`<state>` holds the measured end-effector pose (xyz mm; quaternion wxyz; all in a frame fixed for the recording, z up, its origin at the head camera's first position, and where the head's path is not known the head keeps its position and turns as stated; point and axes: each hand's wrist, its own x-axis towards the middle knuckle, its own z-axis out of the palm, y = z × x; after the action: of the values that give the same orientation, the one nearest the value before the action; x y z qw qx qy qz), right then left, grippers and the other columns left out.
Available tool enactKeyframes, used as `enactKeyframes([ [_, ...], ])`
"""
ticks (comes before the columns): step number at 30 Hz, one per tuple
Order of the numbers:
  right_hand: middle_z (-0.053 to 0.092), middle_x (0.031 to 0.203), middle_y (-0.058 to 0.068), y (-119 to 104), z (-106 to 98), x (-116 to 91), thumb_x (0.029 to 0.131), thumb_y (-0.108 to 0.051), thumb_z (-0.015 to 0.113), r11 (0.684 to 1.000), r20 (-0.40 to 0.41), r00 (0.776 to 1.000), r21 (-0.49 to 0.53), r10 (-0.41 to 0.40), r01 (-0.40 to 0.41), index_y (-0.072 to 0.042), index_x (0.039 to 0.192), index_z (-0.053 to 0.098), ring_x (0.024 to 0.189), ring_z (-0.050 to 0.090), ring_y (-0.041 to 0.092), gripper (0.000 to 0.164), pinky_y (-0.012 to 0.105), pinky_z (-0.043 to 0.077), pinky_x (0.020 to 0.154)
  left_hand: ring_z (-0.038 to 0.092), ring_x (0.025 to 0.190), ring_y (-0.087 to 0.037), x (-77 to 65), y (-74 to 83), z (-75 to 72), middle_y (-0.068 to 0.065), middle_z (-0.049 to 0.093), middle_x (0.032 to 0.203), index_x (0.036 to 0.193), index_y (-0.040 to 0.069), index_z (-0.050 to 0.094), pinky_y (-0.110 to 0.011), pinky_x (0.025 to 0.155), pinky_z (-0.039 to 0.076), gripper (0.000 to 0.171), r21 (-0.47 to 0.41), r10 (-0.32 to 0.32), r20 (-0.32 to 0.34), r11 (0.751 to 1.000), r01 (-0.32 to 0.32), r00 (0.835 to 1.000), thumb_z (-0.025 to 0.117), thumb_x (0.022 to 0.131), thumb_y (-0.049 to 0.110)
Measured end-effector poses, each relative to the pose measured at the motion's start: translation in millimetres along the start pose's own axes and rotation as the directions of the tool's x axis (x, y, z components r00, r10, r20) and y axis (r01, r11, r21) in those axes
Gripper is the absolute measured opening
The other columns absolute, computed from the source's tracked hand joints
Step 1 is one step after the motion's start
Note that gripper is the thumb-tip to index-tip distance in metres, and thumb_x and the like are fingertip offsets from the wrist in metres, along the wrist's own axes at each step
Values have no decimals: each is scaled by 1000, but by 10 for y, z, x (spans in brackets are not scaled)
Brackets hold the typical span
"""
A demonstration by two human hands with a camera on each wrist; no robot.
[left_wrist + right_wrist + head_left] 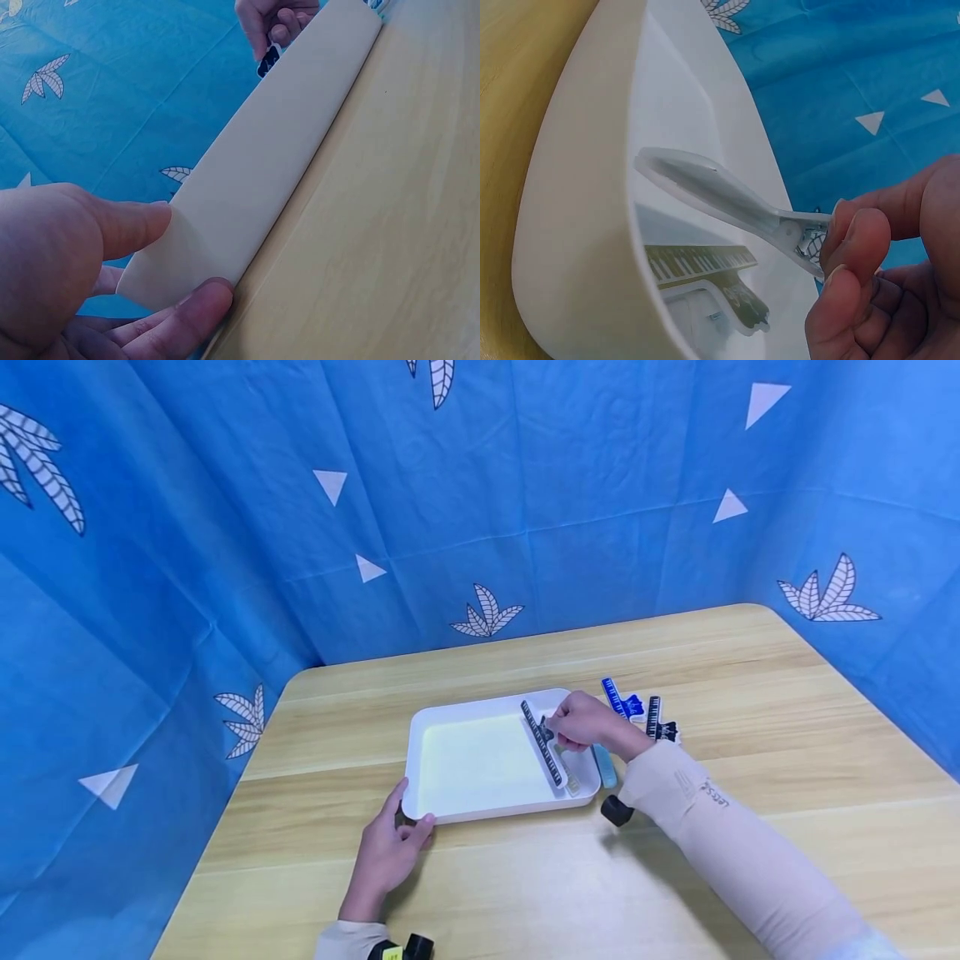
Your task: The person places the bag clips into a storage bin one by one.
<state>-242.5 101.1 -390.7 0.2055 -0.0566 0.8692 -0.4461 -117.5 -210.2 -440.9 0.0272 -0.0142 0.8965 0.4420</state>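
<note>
My left hand grips the near left corner of a white tray, its thumb and fingers on the wall in the left wrist view. My right hand is over the tray's right side. It pinches the handle end of a clip with a black-and-white piano-key bar. In the right wrist view this clip shows its pale side, the jaws pointing away from the fingers. Below it, a gold piano-key clip lies in the tray.
Just right of the tray are a blue piano-key clip, a black one and a light blue one, partly hidden by the right arm. The wooden table ends at a blue patterned curtain.
</note>
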Motion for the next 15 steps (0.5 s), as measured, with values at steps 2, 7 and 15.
enactKeyframes([
  [2,56,61,7,12,3,10,93,-20,50,1000,-3,1000,-13,-1,1,0,74,60,50,47,14,30,25,41,49,64,70,-8,1,2,-1,0,68,74,145,12,19,-37,78,42,75,-6,-2,-2,1000,2,1000,59,88,38],
  [7,54,58,5,32,18,22,93,-20,50,1000,-5,1000,-20,-4,4,-3,68,58,49,46,14,31,26,40,48,64,69,-10,0,5,-3,-2,67,76,145,10,19,-31,70,43,76,-30,8,1,1000,-8,1000,60,87,36],
  [15,51,54,4,8,49,21,93,-20,50,1000,2,1000,-2,-6,6,-5,63,54,47,44,14,33,26,39,48,64,68,-10,2,-2,-5,-2,68,75,145,10,18,-34,75,43,76,-28,19,5,999,-19,1000,60,88,36],
])
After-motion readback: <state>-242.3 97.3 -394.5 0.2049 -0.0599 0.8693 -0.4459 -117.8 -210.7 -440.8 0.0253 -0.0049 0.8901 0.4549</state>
